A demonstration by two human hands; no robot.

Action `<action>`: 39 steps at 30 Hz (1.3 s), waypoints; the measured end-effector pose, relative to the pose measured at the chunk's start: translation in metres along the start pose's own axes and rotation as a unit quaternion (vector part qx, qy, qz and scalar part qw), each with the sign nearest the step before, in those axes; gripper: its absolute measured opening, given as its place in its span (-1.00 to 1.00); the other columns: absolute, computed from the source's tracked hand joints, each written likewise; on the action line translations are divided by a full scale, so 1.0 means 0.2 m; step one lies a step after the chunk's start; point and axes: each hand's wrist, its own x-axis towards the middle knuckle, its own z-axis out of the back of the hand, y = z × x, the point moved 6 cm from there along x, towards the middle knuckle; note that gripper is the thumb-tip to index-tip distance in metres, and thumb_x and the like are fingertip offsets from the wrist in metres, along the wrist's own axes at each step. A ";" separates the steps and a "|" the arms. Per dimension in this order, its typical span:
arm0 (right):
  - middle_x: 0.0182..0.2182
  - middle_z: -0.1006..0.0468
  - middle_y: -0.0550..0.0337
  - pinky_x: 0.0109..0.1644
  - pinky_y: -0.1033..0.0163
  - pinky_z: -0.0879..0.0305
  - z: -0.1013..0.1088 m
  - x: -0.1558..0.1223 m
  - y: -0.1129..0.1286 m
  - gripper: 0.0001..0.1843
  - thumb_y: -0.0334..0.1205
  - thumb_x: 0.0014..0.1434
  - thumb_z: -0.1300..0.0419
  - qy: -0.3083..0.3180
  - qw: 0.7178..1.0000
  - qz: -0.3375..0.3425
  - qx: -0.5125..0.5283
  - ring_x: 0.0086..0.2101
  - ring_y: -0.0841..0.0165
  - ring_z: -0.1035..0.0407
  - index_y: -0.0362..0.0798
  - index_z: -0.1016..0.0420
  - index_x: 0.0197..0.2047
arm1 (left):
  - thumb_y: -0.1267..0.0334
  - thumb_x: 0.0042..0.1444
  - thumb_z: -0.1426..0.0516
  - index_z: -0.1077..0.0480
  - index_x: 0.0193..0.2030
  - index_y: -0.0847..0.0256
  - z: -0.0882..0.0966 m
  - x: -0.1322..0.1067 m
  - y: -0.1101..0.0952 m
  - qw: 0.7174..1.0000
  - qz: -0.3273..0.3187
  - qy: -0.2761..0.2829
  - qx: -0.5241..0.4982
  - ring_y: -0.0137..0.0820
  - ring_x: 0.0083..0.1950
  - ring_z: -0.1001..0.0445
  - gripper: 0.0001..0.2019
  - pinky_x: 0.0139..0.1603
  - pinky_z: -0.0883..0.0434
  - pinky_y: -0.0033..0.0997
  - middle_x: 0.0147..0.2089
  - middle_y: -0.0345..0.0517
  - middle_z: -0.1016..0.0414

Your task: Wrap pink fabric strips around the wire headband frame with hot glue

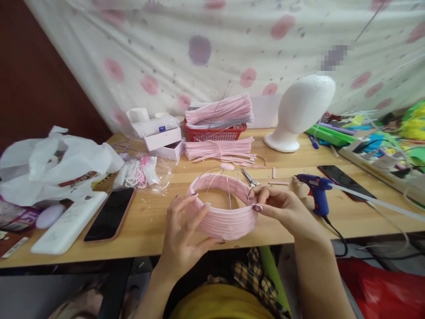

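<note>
Between my hands is a pink ring-shaped band (229, 223) built of stacked pipe cleaners, with thin wires arching over it to a small pink disc (227, 166) at the top. My left hand (186, 232) grips its left side, fingers over the rim and thumb beneath. My right hand (277, 208) pinches the rim on the right between thumb and fingers. Scissors (251, 177) lie just behind the band, partly hidden by it. Short pink pieces (278, 183) rest near my right hand.
Bundled pink pipe cleaners (219, 149) lie before a red basket (214, 133). A white foam head (302, 110) stands behind. On the right are a blue glue gun (317, 190) and dark phone (345, 180); on the left, another phone (111, 215), beads (141, 172) and plastic bags (56, 159).
</note>
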 end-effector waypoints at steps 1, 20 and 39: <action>-0.29 -0.58 0.12 -0.13 0.24 -0.43 0.00 0.00 0.00 -0.70 -0.07 -0.06 -0.51 0.000 1.000 0.000 0.000 -0.21 0.28 -0.47 -0.02 -0.52 -0.53 | 0.24 0.11 -0.33 -0.20 0.31 -0.08 0.00 0.00 0.00 1.000 -0.004 0.005 0.009 -0.05 0.26 -0.32 -0.35 0.28 -0.33 0.21 0.23 0.09 -0.24; -0.25 -0.57 0.15 -0.13 0.26 -0.46 -0.03 0.00 0.01 -0.76 -0.17 0.02 -0.46 0.021 1.000 0.023 0.005 -0.17 0.31 -0.48 -0.02 -0.51 -0.51 | 0.14 0.17 -0.27 -0.47 0.11 -0.14 -0.02 -0.04 -0.02 0.990 -0.040 -0.009 0.134 -0.03 0.23 -0.15 -0.65 0.32 0.00 0.15 0.25 0.02 -0.22; -0.23 -0.54 0.12 -0.13 0.23 -0.41 -0.14 0.01 -0.10 -0.88 -0.30 0.21 -0.26 -0.014 0.949 0.142 -0.280 -0.15 0.29 -0.49 -0.01 -0.47 -0.38 | 0.42 0.28 -0.18 -0.53 -0.03 0.24 -0.23 -0.05 -0.02 0.998 0.033 -0.003 0.062 -0.39 -0.43 -0.35 -0.83 -0.27 -0.20 -0.29 -0.46 -0.24 -0.57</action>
